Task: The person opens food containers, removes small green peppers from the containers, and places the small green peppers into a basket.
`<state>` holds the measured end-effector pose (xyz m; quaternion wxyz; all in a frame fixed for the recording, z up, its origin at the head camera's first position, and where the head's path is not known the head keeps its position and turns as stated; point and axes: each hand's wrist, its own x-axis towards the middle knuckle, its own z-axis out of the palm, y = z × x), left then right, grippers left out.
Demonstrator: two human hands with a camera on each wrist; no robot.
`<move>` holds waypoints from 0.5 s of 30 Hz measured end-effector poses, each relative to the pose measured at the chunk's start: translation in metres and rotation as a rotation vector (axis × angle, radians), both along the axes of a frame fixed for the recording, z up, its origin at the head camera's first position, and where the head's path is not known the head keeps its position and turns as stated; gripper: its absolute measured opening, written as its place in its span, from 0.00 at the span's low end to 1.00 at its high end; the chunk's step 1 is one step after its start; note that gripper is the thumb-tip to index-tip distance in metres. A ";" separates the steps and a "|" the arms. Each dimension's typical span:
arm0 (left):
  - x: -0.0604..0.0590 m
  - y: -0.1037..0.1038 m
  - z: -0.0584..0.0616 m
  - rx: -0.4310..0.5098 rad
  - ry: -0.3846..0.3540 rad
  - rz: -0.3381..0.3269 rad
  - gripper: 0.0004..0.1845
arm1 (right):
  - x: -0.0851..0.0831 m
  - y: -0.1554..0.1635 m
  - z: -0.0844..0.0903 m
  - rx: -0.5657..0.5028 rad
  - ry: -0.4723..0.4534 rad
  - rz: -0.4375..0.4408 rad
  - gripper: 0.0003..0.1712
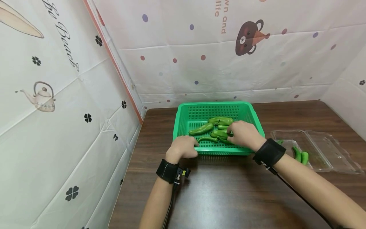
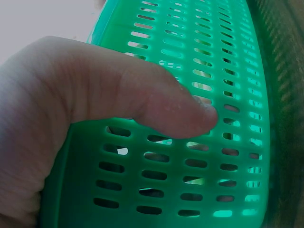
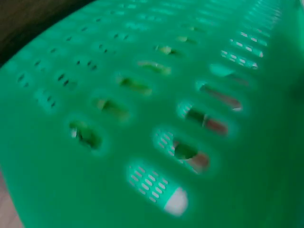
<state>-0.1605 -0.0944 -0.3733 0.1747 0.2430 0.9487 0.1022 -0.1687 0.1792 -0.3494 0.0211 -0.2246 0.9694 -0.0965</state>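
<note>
A green slotted plastic basket point(image 1: 213, 104) stands on the dark wooden table and holds several green peppers point(image 1: 202, 128). My left hand point(image 1: 193, 147) grips the basket's near left rim. In the left wrist view its thumb point(image 2: 166, 109) presses on the outer wall point(image 2: 204, 185). My right hand point(image 1: 230, 132) reaches over the near rim into the basket, its fingers curled on a green pepper point(image 1: 218, 134) in the pile. The right wrist view shows only the blurred basket wall point(image 3: 142, 95) from very close.
An open clear plastic clamshell box point(image 1: 320, 143) lies right of the basket with a few green peppers point(image 1: 301, 156) in it. Printed sheets wall in the table at the left, back and right. Bare wood stretches in front of the basket.
</note>
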 end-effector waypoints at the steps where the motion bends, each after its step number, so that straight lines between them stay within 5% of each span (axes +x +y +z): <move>1: 0.000 0.000 0.000 0.001 -0.005 0.000 0.28 | 0.000 -0.001 -0.002 0.001 -0.016 0.006 0.08; 15: 0.000 -0.001 0.000 0.001 -0.006 0.002 0.28 | -0.014 0.001 -0.018 0.012 -0.251 0.074 0.03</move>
